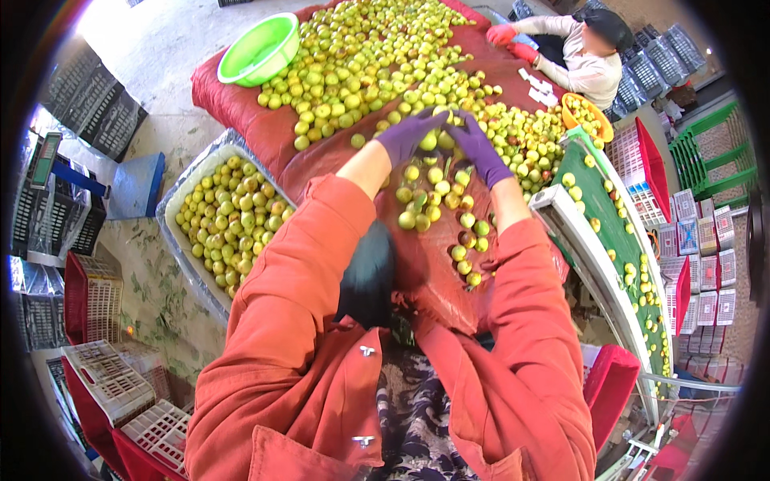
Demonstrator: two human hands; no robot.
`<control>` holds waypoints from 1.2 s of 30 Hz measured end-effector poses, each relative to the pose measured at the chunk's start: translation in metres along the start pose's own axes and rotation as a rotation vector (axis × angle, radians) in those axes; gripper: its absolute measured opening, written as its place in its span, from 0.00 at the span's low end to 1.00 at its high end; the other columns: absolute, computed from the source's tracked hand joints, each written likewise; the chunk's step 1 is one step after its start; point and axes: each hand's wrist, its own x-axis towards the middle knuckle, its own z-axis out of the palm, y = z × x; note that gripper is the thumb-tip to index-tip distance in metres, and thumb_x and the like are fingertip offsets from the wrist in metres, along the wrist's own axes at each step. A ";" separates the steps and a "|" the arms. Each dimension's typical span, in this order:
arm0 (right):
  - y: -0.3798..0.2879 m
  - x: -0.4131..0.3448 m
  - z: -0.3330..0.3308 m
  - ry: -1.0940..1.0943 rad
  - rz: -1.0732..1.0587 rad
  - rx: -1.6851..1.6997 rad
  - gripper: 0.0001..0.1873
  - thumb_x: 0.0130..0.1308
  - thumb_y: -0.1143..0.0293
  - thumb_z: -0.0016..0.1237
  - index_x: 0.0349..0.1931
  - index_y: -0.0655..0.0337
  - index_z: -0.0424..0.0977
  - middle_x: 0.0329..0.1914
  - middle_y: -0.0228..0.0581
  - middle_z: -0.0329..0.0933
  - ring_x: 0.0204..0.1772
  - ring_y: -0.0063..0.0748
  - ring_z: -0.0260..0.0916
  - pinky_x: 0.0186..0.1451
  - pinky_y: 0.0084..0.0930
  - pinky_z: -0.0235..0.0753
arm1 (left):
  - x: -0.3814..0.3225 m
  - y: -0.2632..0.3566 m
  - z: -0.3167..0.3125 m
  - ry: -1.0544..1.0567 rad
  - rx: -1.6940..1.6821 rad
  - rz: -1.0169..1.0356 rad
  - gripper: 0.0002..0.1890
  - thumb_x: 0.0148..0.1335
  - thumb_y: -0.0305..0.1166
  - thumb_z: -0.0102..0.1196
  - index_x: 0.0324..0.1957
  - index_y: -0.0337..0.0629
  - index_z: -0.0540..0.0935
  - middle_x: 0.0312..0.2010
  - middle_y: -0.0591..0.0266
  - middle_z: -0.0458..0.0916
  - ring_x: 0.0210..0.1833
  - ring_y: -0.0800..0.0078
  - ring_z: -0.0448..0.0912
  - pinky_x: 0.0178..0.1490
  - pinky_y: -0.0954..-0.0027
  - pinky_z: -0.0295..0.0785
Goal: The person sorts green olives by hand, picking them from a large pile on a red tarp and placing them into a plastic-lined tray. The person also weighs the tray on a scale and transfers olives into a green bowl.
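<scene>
My left hand [412, 135] and my right hand [478, 147], both in purple gloves, reach forward over a red cloth-covered table [337, 162]. They arch towards each other at the near edge of a large heap of round yellow-green fruit [361, 60], which look like jujubes. Several fruits [436, 141] lie between and under my palms, and my fingertips almost meet beyond them. Part of my fingers is hidden, so a firm grip on any fruit cannot be made out. Nearer to me, loose fruits [421, 207] with a few leaves are scattered on the cloth.
At left stands a lined crate [174, 210] full of fruit. A green basin [258, 51] rests on the table's far left corner. On the right, a green conveyor belt [601, 222] carries fruit beside an orange bowl [586, 117]. A red-gloved co-worker [592, 66] sits at far right. Stacked crates [108, 379] flank me.
</scene>
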 end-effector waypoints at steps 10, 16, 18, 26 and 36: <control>-0.074 0.013 0.111 -0.117 -0.041 -0.085 0.34 0.61 0.53 0.59 0.64 0.56 0.63 0.46 0.46 0.75 0.42 0.34 0.78 0.33 0.29 0.82 | -0.093 0.010 -0.071 0.166 -0.129 0.116 0.28 0.66 0.49 0.57 0.63 0.49 0.69 0.44 0.66 0.79 0.37 0.79 0.80 0.33 0.76 0.76; -0.082 -0.006 0.280 -0.377 -0.059 0.012 0.31 0.57 0.49 0.61 0.51 0.66 0.76 0.44 0.53 0.80 0.46 0.39 0.80 0.48 0.34 0.81 | -0.240 -0.050 -0.153 0.651 0.878 0.608 0.42 0.52 0.28 0.65 0.70 0.39 0.61 0.54 0.48 0.77 0.56 0.61 0.78 0.59 0.65 0.74; -0.074 -0.017 0.330 -0.613 0.006 0.216 0.35 0.58 0.50 0.59 0.57 0.70 0.73 0.50 0.57 0.79 0.51 0.44 0.79 0.56 0.32 0.77 | -0.285 -0.068 -0.177 0.825 1.054 0.605 0.41 0.51 0.29 0.66 0.67 0.34 0.63 0.56 0.45 0.77 0.58 0.58 0.78 0.60 0.64 0.73; -0.090 -0.073 0.295 -0.384 -0.436 -0.021 0.23 0.65 0.63 0.53 0.60 0.58 0.72 0.59 0.49 0.75 0.59 0.39 0.75 0.58 0.32 0.75 | -0.409 -0.111 -0.288 1.039 0.907 0.376 0.39 0.61 0.48 0.62 0.65 0.30 0.65 0.59 0.40 0.72 0.64 0.47 0.70 0.62 0.54 0.71; 0.052 -0.151 0.131 0.068 -0.352 -0.850 0.11 0.62 0.67 0.50 0.44 0.56 0.77 0.41 0.47 0.75 0.41 0.50 0.75 0.42 0.43 0.75 | -0.276 -0.030 -0.136 0.959 0.175 0.465 0.17 0.66 0.30 0.52 0.55 0.36 0.76 0.49 0.60 0.77 0.48 0.71 0.79 0.52 0.68 0.77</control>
